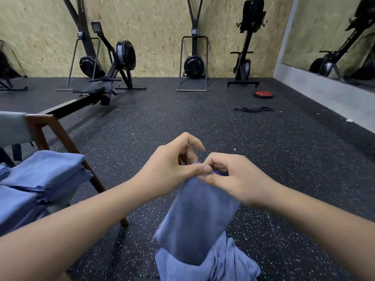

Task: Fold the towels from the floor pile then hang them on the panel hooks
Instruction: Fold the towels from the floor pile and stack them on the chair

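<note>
Body in view: two arms only. Both bare: left hand point(172, 165), right hand point(235, 179). Same for left forearm point(81, 220) and right forearm point(314, 216), bare from wrist through to the frame edge; anything worn higher up is out of view. Thumbnails point(207, 169) cut short, plain. Knuckle ridges show on the back of the right hand. Forearms look slim at the wrist and wider toward the lower corners, wide-angle stretch. Rest of the person is out of frame.
</note>
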Motion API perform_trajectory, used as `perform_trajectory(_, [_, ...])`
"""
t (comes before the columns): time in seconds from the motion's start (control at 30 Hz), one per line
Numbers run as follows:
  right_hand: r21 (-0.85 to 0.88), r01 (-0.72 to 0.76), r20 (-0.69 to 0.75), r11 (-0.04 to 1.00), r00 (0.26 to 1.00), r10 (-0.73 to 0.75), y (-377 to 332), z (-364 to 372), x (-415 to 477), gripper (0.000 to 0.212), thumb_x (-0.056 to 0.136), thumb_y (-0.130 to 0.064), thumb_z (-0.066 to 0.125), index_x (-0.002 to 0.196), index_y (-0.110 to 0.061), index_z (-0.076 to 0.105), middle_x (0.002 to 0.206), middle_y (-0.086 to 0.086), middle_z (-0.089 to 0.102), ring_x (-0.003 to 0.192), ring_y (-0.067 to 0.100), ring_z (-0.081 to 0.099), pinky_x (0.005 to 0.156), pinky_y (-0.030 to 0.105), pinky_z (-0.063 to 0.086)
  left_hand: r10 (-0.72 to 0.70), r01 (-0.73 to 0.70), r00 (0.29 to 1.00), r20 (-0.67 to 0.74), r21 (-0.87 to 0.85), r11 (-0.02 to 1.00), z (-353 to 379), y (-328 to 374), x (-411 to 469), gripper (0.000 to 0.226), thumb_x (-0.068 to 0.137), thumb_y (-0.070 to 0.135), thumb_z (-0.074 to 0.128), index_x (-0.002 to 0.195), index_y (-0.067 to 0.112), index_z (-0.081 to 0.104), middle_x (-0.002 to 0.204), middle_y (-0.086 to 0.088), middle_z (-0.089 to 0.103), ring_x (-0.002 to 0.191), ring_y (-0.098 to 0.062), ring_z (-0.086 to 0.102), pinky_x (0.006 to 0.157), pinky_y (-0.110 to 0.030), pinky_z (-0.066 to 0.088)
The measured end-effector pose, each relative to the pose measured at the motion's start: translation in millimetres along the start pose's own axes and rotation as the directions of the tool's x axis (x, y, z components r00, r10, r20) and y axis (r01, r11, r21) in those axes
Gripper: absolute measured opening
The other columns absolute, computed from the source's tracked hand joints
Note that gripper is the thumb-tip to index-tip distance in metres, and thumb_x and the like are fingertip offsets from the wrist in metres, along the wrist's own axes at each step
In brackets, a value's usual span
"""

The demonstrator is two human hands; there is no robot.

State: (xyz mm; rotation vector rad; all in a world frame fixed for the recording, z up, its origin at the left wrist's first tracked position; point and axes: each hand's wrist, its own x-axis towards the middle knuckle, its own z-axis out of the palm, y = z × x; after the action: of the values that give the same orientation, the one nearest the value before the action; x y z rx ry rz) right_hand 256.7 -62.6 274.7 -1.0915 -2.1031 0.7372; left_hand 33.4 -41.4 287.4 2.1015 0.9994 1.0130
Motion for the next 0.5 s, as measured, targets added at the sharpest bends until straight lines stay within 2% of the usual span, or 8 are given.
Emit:
perform_trajectory(0.07, [-0.054, 0.027, 0.002, 0.998, 1.000, -0.027, -5.0, -6.3, -2.2, 0.012, 0.099, -0.030, 0.077, 0.089, -0.028, 0.069, 0.079, -0.008, 0.069, 0.074, 0.010, 0.059, 0.072, 0.038, 0.049, -0.059, 0.072, 0.994, 0.087, -0.152, 0.986, -0.5, -4.4, -1.1, 0.048, 0.084, 0.047, 0.089, 0.121, 0.030, 0.064, 0.090, -0.006, 0.073, 0.075, -0.012, 0.060, 0.072, -0.030, 0.048])
perform_trajectory(0.13, [-0.080, 0.028, 0.012, 0.996, 1.000, -0.027, -10.1, -14.3, -4.3, 0.011, 0.097, -0.028, 0.078, 0.089, -0.028, 0.071, 0.081, -0.006, 0.070, 0.076, 0.015, 0.062, 0.074, 0.039, 0.050, -0.074, 0.127, 0.972, 0.224, -0.229, 0.965, 0.2, -7.8, -3.8, 0.047, 0.082, 0.042, 0.090, 0.121, 0.029, 0.067, 0.103, -0.013, 0.074, 0.090, -0.016, 0.064, 0.083, -0.042, 0.053])
perform_trajectory(0.17, [-0.078, 0.028, 0.017, 0.997, 1.000, -0.026, -12.9, -18.4, -5.0, 0.010, 0.097, -0.025, 0.079, 0.090, -0.028, 0.072, 0.082, -0.006, 0.071, 0.079, 0.017, 0.064, 0.076, 0.040, 0.051, -0.071, 0.145, 0.956, 0.284, -0.247, 0.958, 1.8, -8.9, -5.5, 0.044, 0.082, 0.035, 0.092, 0.119, 0.028, 0.070, 0.107, -0.012, 0.075, 0.096, -0.015, 0.065, 0.089, -0.045, 0.056])
perform_trajectory(0.23, [-0.065, 0.028, 0.021, 0.998, 0.999, -0.026, -17.1, -26.6, -5.8, 0.008, 0.097, -0.021, 0.079, 0.092, -0.026, 0.074, 0.084, -0.004, 0.073, 0.083, 0.021, 0.067, 0.078, 0.041, 0.054, -0.087, 0.181, 0.932, 0.352, -0.244, 0.953, 7.5, -12.7, -7.6, 0.041, 0.082, 0.020, 0.093, 0.118, 0.025, 0.074, 0.113, -0.006, 0.078, 0.103, -0.013, 0.068, 0.098, -0.041, 0.057])
perform_trajectory(0.33, [-0.066, 0.056, -0.018, 0.996, 0.998, -0.057, -20.5, -39.2, -5.5, 0.004, 0.098, -0.021, 0.078, 0.096, -0.023, 0.075, 0.087, -0.002, 0.075, 0.087, 0.025, 0.069, 0.081, 0.047, 0.056, -0.135, 0.215, 0.916, 0.379, -0.180, 0.960, 16.8, -26.6, -7.3, 0.037, 0.084, 0.014, 0.092, 0.116, 0.025, 0.077, 0.116, -0.003, 0.080, 0.104, -0.009, 0.071, 0.099, -0.035, 0.059])
perform_trajectory(0.43, [-0.047, 0.065, -0.099, 0.997, 0.993, -0.070, -16.7, -53.1, -4.3, 0.004, 0.099, -0.020, 0.076, 0.098, -0.017, 0.074, 0.088, 0.002, 0.073, 0.081, 0.016, 0.065, 0.079, 0.042, 0.052, -0.187, 0.225, 0.903, 0.387, -0.056, 0.973, 18.5, -46.7, -3.8, 0.029, 0.084, 0.027, 0.093, 0.108, 0.031, 0.078, 0.110, 0.006, 0.081, 0.097, -0.004, 0.070, 0.096, -0.040, 0.060])
perform_trajectory(0.5, [-0.003, 0.055, -0.169, 0.999, 0.984, -0.054, -12.2, -62.9, -4.0, 0.006, 0.100, -0.019, 0.075, 0.098, -0.014, 0.074, 0.090, 0.006, 0.073, 0.082, 0.009, 0.061, 0.078, 0.036, 0.049, -0.221, 0.199, 0.898, 0.380, 0.097, 0.975, 14.0, -58.8, -1.4, 0.028, 0.085, 0.037, 0.091, 0.110, 0.036, 0.077, 0.106, 0.013, 0.080, 0.095, 0.000, 0.070, 0.094, -0.041, 0.060])
